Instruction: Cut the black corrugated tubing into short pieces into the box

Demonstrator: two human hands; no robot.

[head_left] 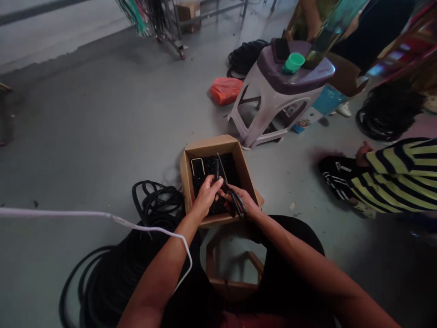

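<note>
Hands at work over an open cardboard box point(187, 182) on a gray floor point(102, 127).
The left hand point(207, 193) pinches a short black ribbed tube point(216, 169) upright above the box's dark contents, while the right hand point(246, 201) is wrapped around black-handled scissors point(236, 198), blades beside the tube; coiled black tubing point(159, 202) lies at left.

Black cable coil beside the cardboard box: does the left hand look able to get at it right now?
Probably yes: the coil lies close on that side, only the box's wall between. But the left hand is occupied, pinching a black ribbed piece, so it would likely need freeing first.
</note>
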